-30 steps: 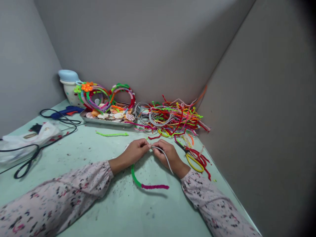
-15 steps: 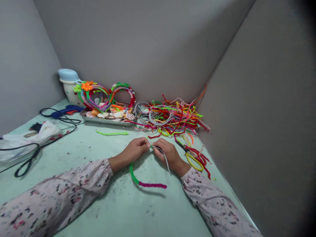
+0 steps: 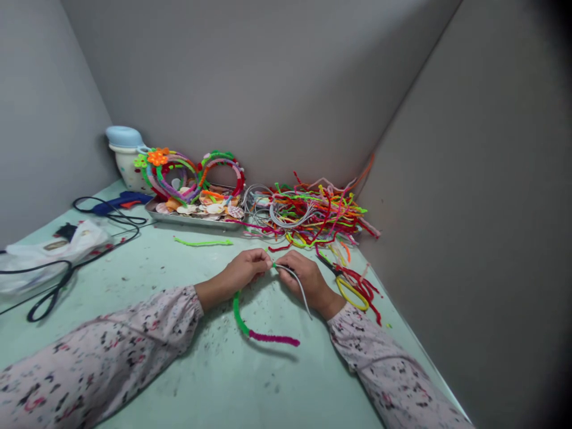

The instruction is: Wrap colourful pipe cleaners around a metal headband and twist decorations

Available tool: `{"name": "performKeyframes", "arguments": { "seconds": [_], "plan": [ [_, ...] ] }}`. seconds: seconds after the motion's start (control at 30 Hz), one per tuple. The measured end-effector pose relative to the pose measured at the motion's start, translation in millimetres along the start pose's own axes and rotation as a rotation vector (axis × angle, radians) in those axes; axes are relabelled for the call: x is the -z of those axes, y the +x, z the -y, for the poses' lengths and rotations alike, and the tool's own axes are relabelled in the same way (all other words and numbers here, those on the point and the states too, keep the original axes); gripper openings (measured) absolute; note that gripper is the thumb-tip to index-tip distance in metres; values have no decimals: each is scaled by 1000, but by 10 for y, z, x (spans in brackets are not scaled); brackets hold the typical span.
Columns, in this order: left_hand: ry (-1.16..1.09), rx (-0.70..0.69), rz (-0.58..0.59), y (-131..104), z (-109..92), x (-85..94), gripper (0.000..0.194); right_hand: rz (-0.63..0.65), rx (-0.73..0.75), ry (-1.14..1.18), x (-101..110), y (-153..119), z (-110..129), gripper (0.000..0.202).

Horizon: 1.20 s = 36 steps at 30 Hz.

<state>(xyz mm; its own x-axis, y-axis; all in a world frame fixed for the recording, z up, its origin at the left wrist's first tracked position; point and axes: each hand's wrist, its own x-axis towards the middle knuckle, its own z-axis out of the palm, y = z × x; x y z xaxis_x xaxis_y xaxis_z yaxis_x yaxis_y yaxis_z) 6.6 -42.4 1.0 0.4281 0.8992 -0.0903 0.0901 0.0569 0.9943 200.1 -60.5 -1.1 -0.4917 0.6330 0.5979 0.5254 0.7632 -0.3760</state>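
Over the middle of the table, my left hand (image 3: 247,269) pinches a wire wrapped in fuzzy stem. Its green part (image 3: 240,316) curves out below that hand and ends in a magenta part (image 3: 274,339). My right hand (image 3: 304,279) is closed at the green tip where the wrapping stops, its fingertips almost touching the left ones. From there the bare grey wire (image 3: 301,292) bends down across the right hand. The hidden fingers partly cover the wrapped section.
A metal tray (image 3: 196,221) of shells and finished hoops (image 3: 172,173) stands at the back, beside a lidded cup (image 3: 127,156). Right of it lies a pile of fuzzy stems (image 3: 313,208). Yellow-handled scissors (image 3: 353,293) lie right; a black cable (image 3: 67,274) and plastic bag (image 3: 27,256) left.
The hanging green and magenta end has shifted slightly left and down. The bare wire's end has moved slightly right and down. Both hands keep their places.
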Motion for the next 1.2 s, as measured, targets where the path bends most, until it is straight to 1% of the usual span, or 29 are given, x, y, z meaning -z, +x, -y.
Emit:
{"name": "performKeyframes", "arguments": {
  "seconds": [0.13, 0.23, 0.33, 0.43, 0.5, 0.6, 0.73, 0.8, 0.9, 1.07, 1.2],
  "plan": [
    [24, -39, -12, -6, 4, -2, 28, -2, 0, -33, -4, -7, 2, 14],
    [27, -33, -23, -1, 9, -15, 29, -19, 16, -76, -22, -7, -14, 14],
    [-7, -38, -66, 11, 23, -25, 29, -96, -3, -97, -33, -4, -39, 12],
    [-35, -61, -124, 21, 45, -19, 30, -188, -61, -110, -28, -3, -36, 11],
    [-42, -82, -153, 22, 55, -11, 29, -193, -119, -106, -21, 0, -6, 11],
    [-36, -114, -172, 11, 54, -7, 30, -178, -233, 1, -21, 12, 69, 15],
    [-6, -162, -190, -21, 31, -27, 30, -136, -431, 288, -48, 41, 154, 22],
    [22, -194, -182, -37, 20, -43, 29, -104, -505, 404, -60, 56, 179, 25],
    [44, -203, -180, -57, 10, -64, 28, -96, -555, 499, -65, 80, 206, 23],
    [13, -212, -162, -86, -4, -74, 23, -133, -632, 547, -53, 117, 247, 16],
    [16, -217, -152, -96, -20, -72, 21, -156, -632, 545, -54, 129, 255, 10]
  ]
}}
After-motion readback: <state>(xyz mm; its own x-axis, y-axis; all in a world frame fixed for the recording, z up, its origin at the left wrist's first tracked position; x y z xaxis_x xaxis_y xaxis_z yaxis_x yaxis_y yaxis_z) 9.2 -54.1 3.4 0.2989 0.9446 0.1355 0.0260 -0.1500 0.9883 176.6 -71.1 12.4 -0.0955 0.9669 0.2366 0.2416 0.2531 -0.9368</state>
